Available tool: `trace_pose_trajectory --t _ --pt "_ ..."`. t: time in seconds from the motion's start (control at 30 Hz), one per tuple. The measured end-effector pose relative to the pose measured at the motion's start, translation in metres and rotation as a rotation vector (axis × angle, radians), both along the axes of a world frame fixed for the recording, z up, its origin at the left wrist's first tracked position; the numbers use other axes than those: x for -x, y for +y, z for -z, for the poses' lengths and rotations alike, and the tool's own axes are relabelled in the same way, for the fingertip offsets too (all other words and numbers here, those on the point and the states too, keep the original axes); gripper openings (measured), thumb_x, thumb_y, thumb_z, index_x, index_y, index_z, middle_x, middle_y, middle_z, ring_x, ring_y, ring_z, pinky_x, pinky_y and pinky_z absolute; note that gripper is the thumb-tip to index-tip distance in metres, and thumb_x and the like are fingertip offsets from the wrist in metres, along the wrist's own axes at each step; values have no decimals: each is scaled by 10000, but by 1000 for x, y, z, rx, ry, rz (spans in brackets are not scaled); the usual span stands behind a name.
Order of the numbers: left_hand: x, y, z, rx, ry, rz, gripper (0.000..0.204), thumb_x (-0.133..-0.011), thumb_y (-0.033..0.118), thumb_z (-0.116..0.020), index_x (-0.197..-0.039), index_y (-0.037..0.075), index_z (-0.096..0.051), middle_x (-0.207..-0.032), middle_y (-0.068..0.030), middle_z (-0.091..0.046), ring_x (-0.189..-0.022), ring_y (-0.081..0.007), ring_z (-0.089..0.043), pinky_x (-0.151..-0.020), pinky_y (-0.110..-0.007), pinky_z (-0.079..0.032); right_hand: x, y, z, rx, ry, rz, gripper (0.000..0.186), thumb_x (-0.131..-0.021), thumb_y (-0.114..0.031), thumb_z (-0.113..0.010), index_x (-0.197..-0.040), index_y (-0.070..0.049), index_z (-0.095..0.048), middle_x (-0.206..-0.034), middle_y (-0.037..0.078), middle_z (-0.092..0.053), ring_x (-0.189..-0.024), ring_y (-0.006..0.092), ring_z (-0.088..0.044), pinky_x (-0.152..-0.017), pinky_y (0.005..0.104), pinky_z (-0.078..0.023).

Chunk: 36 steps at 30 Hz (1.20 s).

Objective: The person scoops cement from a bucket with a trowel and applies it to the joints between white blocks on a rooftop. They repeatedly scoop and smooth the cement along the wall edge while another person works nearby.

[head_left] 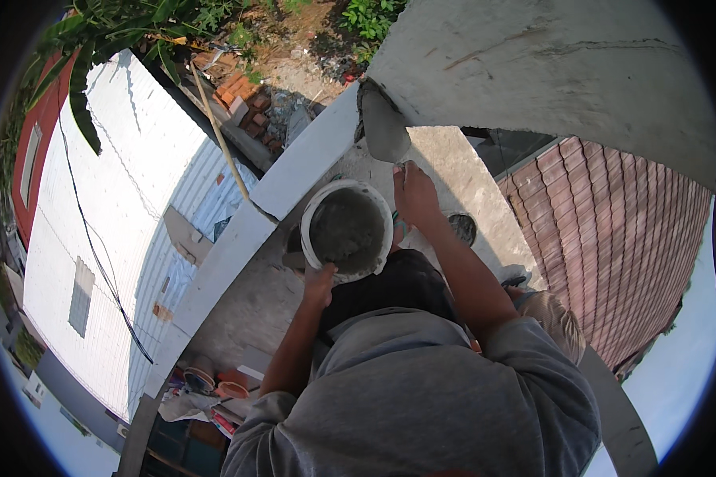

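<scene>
My left hand [321,278] grips the lower rim of a white bucket [305,219], which holds wet grey mortar [344,226], in front of my dark-clothed legs. My right hand [414,192] is raised at the upper right of the bucket, closed on the handle of a trowel. The trowel's grey blade [386,131] is up against a rough broken edge where the white ledge [314,127] meets the grey plastered wall [533,63]. Whether the blade touches that edge I cannot tell.
A second container [461,229] sits on the concrete floor [461,167]. A person's beige trouser leg [549,322] is at my right. Tools and tubs [231,389] lie lower left. Beyond the edges are a white metal roof [103,238], a tiled roof [612,238] and a bamboo pole [215,119].
</scene>
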<state>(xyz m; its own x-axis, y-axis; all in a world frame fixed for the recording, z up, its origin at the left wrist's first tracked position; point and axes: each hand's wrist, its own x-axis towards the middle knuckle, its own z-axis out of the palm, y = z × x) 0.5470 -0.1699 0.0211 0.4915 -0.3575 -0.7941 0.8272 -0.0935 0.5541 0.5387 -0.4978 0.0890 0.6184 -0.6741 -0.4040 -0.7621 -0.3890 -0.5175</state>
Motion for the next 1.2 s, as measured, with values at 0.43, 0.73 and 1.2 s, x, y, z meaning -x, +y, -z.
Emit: trace_pose_trajectory --t 0.43,0.73,1.2 --pt "5 3 3 14 -62 2 584 -804 -13 -637 -1375 44 -528 -1210 -85 -634 -1041 -221 -647 -867 -336 -549 -20 -1 -19 -150 -68 63 389 -1070 -317 -448 -1011 51 -560 -958 328 -665 -937 531 -641 -847 597 -483" --pt "4 26 12 -115 152 145 537 -894 0 -652 -1401 72 -492 -1238 -93 -623 -1072 -222 -662 -911 -387 -594 -4 9 -13 -134 -99 80 380 -1057 -312 -469 -1010 55 -555 -951 333 -659 -934 531 -635 -844 591 -482" --pt "11 38 28 -227 230 172 368 -923 87 -642 -1275 0 -579 -1178 -107 -651 -1061 -238 -667 -935 -396 -566 47 45 -40 -1552 -447 938 327 -1069 -352 -435 -958 -85 -586 -730 7 -530 -601 156 -529 -560 342 -484"
